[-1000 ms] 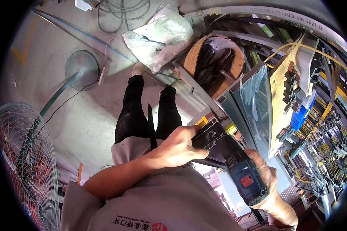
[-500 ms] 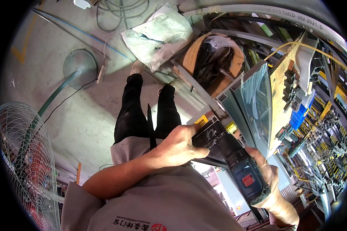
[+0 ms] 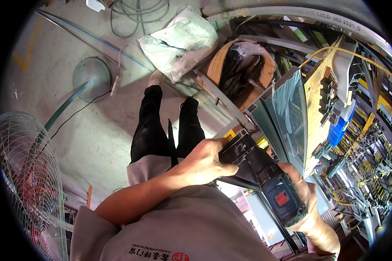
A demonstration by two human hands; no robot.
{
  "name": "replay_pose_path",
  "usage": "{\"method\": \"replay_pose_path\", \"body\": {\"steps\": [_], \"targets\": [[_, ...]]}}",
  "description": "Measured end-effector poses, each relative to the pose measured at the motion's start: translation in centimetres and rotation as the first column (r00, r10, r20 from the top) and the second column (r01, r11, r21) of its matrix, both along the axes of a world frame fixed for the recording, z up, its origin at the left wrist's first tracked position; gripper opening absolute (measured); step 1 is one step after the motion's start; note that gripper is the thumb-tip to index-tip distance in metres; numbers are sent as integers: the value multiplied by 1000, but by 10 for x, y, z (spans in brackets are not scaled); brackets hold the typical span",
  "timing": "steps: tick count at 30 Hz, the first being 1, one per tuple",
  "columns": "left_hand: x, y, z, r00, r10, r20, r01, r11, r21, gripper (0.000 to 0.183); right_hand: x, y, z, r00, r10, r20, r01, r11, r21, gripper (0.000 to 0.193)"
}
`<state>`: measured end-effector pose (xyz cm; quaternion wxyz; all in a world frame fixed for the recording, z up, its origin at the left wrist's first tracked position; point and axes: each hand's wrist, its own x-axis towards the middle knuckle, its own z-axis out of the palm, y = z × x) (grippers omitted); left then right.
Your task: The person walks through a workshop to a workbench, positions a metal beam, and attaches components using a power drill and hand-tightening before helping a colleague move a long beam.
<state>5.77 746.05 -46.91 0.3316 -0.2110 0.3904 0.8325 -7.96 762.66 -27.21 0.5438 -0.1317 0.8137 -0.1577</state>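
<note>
My right hand (image 3: 304, 195) is wrapped around a dark cordless drill (image 3: 279, 191) with a red patch on its body. The drill's front end meets a dark metal profile (image 3: 238, 152) in front of my waist. At the left end of that profile, my left hand (image 3: 207, 163) is closed on it, with the thumb along the near side and the fingers over the far side. The drill's tip and the spot it touches are hidden. A grey-framed glass panel (image 3: 288, 122) stands just beyond the drill.
A standing fan (image 3: 30, 182) is at my left, its round base (image 3: 92, 78) on the floor. Ahead lie a white sack (image 3: 180, 43) and a cardboard-lined bin (image 3: 217, 65) of offcuts. Racks of profiles, a blue bin (image 3: 340, 129) and another drill (image 3: 333, 167) stand at right.
The drill and both hands have barely moved, still pressed together at the profile. The view has shifted very slightly.
</note>
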Motion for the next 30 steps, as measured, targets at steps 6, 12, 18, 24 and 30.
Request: {"method": "replay_pose_path", "body": {"steps": [6,12,18,24,30], "targets": [[-2,-2,2,999,18,-35,-19,1000,-19,37,-2,-6,-3,1000,18,-11,-19,999,-34,81],[1,1,-1,1000,18,-18,-18,1000,-9,37,-6,3,-12,999,38,5,-37,994,-99,79],[2,3,0,999,34,-14,-35,999,-7,39,-7,-21,-1,988,109,-106,-114,993,-39,75],[0,0,1,996,-27,-86,19,996,-93,37,-2,-11,56,949,236,-209,-236,971,23,81],[-10,-5,-2,963,-255,-86,227,942,-246,36,79,8,92,914,-108,-390,178,973,147,82]]}}
